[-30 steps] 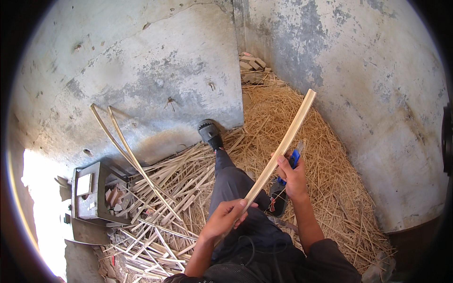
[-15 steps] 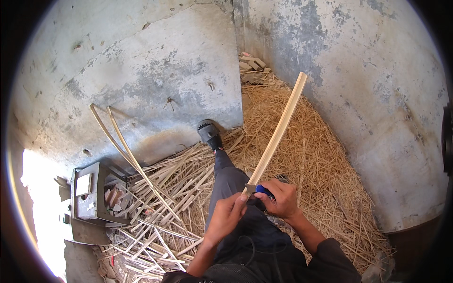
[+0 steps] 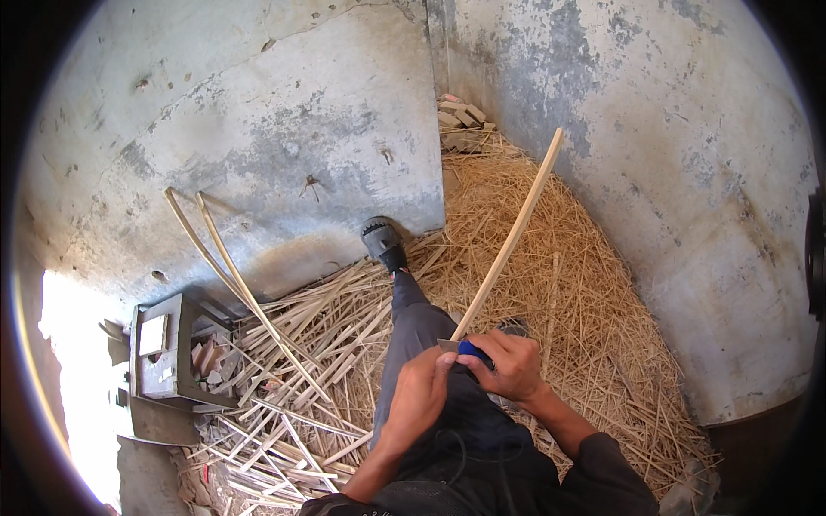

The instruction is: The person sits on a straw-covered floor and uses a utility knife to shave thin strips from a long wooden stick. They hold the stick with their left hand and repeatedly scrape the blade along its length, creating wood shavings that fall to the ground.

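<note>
Far L, low by the wall: note a dark grey boxlike frame (image 3: 175, 331), material unclear, w/ reddish-brown broken shards (image 3: 209, 357) inside, prob. dumped there to keep them together. Next, find two long, thin, curved pale-wood strips (image 3: 275, 335), tops leant on a weathered grey-white plastered wall (image 3: 258, 95), feet down in a loose pile of flat pale split-wood sticks (image 3: 344, 322); prob. propped for easy reach, apart fr. the tangle. Then see a chunky dark grey slipper (image 3: 376, 236) near the wall, w/ a dark grey trousered leg (image 3: 413, 327) running back toward both hands, likely set fwd for balance. Just R of that, see the left hand (image 3: 419, 387) clamped on the near end of a long, narrow, pale-wood rod (image 3: 514, 234), thumb by the blade, prob. to steady that end. Crosswise at the rod, note a blue-handled cutter (image 3: 469, 349) w/ a flat grey metal blade (image 3: 446, 345); can't tell how deep it bites. See the rod slant up-R, far end w/o visible support. Find the right hand (image 3: 510, 365) closed round the blue handle, thumb close to the other thumb, likely for control; can't tell if touching. Beyond, R: deep golden straw-like litter (image 3: 559, 284).
</note>
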The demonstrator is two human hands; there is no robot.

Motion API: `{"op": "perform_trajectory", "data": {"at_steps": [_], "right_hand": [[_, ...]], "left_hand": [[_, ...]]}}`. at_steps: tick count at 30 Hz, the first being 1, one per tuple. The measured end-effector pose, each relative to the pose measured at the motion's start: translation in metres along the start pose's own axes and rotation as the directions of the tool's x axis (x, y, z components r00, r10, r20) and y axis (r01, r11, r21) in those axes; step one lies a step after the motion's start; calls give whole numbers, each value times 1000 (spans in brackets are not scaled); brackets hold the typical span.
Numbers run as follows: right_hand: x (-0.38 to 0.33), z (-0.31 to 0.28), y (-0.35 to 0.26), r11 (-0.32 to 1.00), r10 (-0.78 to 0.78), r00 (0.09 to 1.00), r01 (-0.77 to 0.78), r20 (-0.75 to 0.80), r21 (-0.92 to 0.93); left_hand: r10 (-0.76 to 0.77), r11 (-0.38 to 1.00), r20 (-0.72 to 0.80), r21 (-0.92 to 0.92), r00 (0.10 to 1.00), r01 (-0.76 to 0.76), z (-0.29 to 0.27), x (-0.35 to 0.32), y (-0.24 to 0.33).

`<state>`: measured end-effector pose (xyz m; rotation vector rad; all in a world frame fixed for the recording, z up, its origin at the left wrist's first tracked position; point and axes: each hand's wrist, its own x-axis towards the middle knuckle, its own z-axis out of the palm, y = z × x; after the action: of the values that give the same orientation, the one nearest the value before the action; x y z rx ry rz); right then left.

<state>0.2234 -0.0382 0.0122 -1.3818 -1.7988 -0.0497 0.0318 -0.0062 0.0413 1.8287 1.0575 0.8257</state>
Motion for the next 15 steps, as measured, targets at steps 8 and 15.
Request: {"op": "perform_trajectory", "data": {"at_steps": [8,15], "right_hand": [[5,0,3,1000,-21,1000,20,-16,-18],[26,-15,28,997,70,986,-71,-153,-1]], "left_hand": [[-14,1000,-4,-15,1000,14,4,3,7],[-71,997,5,44,997,71,8,-6,-3]]}}
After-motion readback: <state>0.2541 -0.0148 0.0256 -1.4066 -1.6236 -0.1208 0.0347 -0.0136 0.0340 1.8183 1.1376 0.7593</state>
